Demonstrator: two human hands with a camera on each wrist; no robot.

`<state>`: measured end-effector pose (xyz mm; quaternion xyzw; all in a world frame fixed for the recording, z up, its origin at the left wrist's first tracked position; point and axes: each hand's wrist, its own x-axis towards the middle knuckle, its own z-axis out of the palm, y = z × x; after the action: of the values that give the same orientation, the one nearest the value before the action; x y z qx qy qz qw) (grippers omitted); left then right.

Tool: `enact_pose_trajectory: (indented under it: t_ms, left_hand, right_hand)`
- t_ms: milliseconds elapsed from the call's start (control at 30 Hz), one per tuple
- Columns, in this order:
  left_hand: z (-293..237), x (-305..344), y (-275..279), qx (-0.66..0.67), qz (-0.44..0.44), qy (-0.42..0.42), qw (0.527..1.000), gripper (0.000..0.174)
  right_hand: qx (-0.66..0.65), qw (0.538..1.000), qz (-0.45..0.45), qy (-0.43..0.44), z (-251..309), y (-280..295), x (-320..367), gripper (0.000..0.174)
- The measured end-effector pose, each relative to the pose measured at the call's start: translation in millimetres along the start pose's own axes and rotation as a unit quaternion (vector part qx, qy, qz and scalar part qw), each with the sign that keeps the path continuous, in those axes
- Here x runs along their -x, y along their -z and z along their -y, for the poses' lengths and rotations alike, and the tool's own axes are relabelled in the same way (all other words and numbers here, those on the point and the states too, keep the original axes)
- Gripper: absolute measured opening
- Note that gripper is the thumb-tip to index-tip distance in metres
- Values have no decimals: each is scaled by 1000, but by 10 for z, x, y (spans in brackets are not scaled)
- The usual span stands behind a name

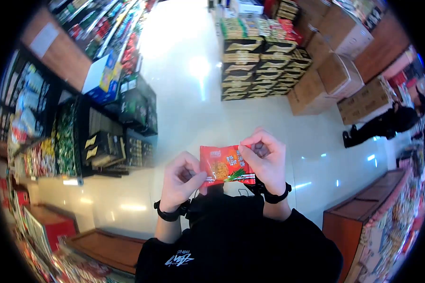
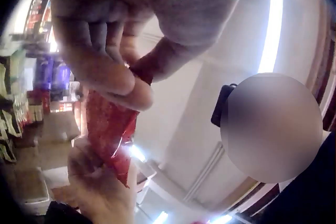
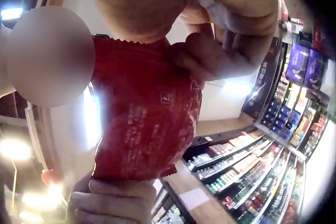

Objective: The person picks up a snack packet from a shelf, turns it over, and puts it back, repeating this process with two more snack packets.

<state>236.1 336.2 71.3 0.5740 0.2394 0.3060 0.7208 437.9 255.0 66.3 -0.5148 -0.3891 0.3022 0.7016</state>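
Note:
A small red snack packet (image 1: 225, 164) with a round biscuit picture is held up between both hands in front of the chest. The left hand (image 1: 180, 181) pinches its left end between thumb and fingers. At the other end, near the upper corner, the right hand (image 1: 265, 160) pinches it. In the left wrist view, the left hand's fingers (image 2: 137, 94) grip the edge of the packet (image 2: 111, 129). The right wrist view shows the packet's printed back (image 3: 147, 108), with the right hand (image 3: 210, 24) at its top and the left hand (image 3: 113, 203) at the bottom.
Stacked black and gold boxes (image 1: 243, 75) and brown cartons (image 1: 316, 89) stand ahead on the pale floor (image 1: 186, 113). Stocked shelves (image 1: 66, 137) line the left. A wooden-edged display (image 1: 347, 226) is at lower right. Another person in black (image 1: 387, 122) is at the far right.

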Motion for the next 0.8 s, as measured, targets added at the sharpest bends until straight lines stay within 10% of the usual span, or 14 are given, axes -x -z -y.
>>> enact_pose_trajectory:
  t_ms: [800]
  left_hand:
    - [477, -3631, -1175, -66, 245, 49, 966, 15]
  right_hand:
    - [94, 957, -273, -5, -346, 1924, -2043, 8]
